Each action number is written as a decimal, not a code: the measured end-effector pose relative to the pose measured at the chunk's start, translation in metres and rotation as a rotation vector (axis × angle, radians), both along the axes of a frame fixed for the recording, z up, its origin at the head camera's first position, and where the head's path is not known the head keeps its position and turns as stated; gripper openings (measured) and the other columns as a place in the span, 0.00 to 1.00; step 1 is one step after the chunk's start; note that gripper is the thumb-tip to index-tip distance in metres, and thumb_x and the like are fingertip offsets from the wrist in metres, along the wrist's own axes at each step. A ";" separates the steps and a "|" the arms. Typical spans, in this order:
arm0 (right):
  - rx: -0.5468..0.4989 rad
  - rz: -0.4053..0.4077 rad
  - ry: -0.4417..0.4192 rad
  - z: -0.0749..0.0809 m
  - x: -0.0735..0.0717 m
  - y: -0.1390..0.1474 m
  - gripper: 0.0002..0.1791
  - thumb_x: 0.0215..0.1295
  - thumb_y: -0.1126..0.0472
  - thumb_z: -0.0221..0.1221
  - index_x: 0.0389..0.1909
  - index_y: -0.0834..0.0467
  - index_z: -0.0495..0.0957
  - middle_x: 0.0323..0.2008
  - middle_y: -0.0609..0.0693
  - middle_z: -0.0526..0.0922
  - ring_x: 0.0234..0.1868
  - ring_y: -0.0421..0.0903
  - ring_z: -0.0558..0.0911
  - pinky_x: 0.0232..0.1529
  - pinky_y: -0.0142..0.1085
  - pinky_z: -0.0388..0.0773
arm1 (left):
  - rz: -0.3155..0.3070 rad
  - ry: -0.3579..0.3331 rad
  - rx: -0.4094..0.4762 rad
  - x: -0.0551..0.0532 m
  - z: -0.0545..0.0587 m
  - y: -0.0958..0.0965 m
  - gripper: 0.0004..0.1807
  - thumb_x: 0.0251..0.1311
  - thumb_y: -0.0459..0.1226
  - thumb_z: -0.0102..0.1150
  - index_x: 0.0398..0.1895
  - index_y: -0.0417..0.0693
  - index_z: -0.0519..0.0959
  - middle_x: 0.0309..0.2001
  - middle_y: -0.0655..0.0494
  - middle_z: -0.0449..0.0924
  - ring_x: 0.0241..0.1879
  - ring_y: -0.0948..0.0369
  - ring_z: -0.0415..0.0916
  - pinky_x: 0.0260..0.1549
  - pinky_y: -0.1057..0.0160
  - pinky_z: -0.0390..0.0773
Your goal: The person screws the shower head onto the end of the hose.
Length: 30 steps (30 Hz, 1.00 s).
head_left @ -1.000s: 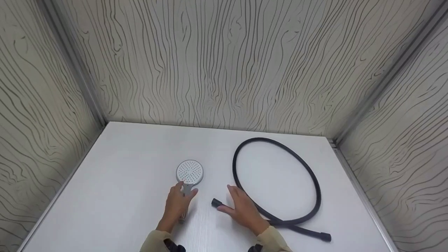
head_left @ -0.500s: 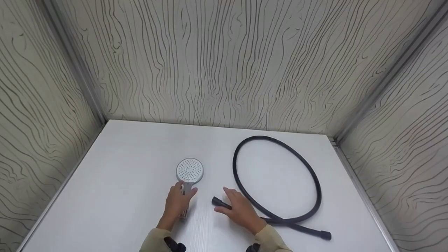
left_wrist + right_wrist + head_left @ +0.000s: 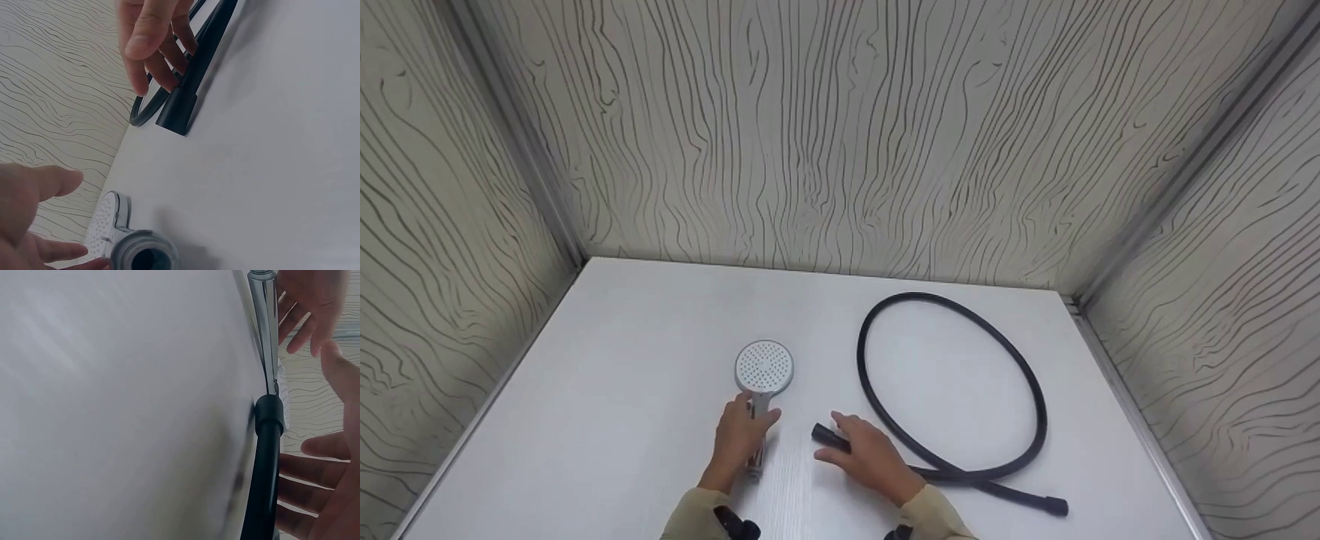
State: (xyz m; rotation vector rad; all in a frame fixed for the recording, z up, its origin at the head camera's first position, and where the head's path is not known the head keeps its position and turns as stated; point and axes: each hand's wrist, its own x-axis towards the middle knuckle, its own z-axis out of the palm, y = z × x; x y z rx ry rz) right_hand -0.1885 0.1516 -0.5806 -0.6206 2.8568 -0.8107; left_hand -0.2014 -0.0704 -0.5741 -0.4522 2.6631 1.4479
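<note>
A grey hand shower (image 3: 765,366) lies face up on the white table, its round nozzle plate pointing away from me. My left hand (image 3: 737,439) is over its handle, fingers on one side and thumb spread to the other. In the left wrist view the threaded handle end (image 3: 147,253) shows beside the loosely extended fingers. To the right, a black shower hose (image 3: 1039,405) lies in one big loop. My right hand (image 3: 874,459) is at its near end (image 3: 831,437), which sits between the spread thumb and relaxed fingers; in the right wrist view the fingers (image 3: 306,495) stay straight alongside the hose.
The hose crosses itself at the loop's bottom, and its other end (image 3: 1056,506) points toward the table's right front. Wood-patterned panels (image 3: 810,150) wall the white table (image 3: 645,360) at the back and both sides.
My right hand has slid slightly left and toward me, so the hose end now lies between thumb and fingers. The left hand stays over the shower handle.
</note>
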 end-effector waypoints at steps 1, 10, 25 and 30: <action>0.004 -0.001 0.000 0.000 0.000 0.000 0.41 0.62 0.35 0.58 0.65 0.63 0.69 0.53 0.56 0.82 0.55 0.52 0.81 0.57 0.46 0.78 | 0.001 0.000 -0.002 0.000 0.000 0.000 0.38 0.61 0.45 0.62 0.68 0.34 0.63 0.57 0.34 0.72 0.57 0.39 0.72 0.58 0.41 0.74; 0.032 0.016 0.045 -0.005 0.000 -0.002 0.39 0.61 0.36 0.59 0.60 0.64 0.73 0.51 0.57 0.83 0.52 0.52 0.82 0.54 0.45 0.79 | 0.013 0.030 -0.035 -0.002 -0.005 0.001 0.36 0.58 0.43 0.64 0.65 0.31 0.66 0.51 0.36 0.76 0.50 0.44 0.76 0.51 0.45 0.78; 0.119 0.023 0.139 -0.005 -0.002 -0.014 0.31 0.56 0.42 0.66 0.53 0.62 0.79 0.40 0.51 0.84 0.40 0.45 0.81 0.43 0.37 0.81 | -0.004 0.051 -0.120 -0.009 -0.011 0.001 0.29 0.55 0.37 0.65 0.57 0.29 0.71 0.43 0.39 0.78 0.42 0.49 0.78 0.45 0.49 0.80; 0.151 -0.010 0.170 -0.007 -0.004 -0.024 0.25 0.55 0.47 0.69 0.49 0.59 0.81 0.35 0.48 0.82 0.35 0.41 0.79 0.37 0.33 0.80 | -0.007 0.033 -0.139 -0.010 -0.012 0.000 0.27 0.56 0.36 0.64 0.55 0.27 0.72 0.42 0.38 0.79 0.40 0.50 0.79 0.39 0.53 0.82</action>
